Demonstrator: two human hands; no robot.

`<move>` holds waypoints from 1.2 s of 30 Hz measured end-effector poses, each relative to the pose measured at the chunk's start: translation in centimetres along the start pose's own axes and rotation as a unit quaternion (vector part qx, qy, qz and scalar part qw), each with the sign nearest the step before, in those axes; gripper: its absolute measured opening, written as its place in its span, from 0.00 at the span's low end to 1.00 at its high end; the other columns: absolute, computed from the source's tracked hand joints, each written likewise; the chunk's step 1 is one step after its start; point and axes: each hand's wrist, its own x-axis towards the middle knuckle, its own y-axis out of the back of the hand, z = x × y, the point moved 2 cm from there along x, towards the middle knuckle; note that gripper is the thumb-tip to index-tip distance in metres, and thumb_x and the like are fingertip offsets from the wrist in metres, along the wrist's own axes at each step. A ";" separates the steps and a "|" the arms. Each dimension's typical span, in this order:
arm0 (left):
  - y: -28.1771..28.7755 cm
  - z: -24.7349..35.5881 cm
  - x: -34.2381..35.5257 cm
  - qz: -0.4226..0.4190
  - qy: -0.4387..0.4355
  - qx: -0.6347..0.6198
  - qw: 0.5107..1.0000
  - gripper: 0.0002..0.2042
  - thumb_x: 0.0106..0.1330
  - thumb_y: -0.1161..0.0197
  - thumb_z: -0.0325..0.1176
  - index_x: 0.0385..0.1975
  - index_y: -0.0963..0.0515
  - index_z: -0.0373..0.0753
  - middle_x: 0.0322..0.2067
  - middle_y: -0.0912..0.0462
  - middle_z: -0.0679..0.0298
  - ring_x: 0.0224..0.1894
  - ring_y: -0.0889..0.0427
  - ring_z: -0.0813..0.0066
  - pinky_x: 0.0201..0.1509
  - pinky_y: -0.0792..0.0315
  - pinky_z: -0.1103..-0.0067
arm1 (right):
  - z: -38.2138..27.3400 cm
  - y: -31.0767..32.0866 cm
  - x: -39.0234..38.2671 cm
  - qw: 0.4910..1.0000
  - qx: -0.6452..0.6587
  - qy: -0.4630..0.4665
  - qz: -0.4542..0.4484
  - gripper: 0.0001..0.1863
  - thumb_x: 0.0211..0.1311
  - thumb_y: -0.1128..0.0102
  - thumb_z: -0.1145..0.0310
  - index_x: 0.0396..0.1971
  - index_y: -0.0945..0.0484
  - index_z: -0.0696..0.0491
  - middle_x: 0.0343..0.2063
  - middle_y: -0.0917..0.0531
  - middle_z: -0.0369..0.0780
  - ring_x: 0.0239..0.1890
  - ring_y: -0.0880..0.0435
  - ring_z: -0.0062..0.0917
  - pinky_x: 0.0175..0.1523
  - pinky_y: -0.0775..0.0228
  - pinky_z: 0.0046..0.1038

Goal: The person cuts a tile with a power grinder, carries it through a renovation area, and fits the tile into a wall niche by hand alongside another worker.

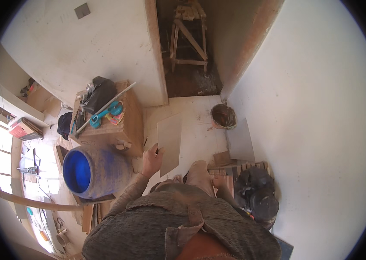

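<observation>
In front of me is a pale, flat rectangular panel, like a tile [170,141], its lower end close to my legs. My left hand [151,160] is at its left edge with the fingers curled. A small dark pen-like thing [157,151] sticks out between those fingers; its kind is too small to make out. My right hand [220,182] is low beside my right knee, next to a stack of wooden slats [239,169]. Its fingers are too unclear to read.
To the left stand a cardboard box [126,123] topped with a black bag [99,94] and a turquoise-handled tool [105,115], and a blue drum [105,171]. Ahead are a dirty bucket [223,117] and a wooden trestle [189,39] beyond the doorway. Black bags [256,190] lie right.
</observation>
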 end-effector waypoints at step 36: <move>-14.5 -1.2 78.7 0.163 0.090 -0.056 0.981 0.09 0.68 0.39 0.35 0.37 0.19 0.35 0.29 0.17 0.44 0.32 0.15 0.44 0.34 0.23 0.63 | -47.4 20.8 80.1 0.975 0.106 0.180 -0.073 0.16 0.60 0.35 0.70 0.47 0.19 0.58 0.34 0.15 0.47 0.33 0.16 0.27 0.35 0.24 0.28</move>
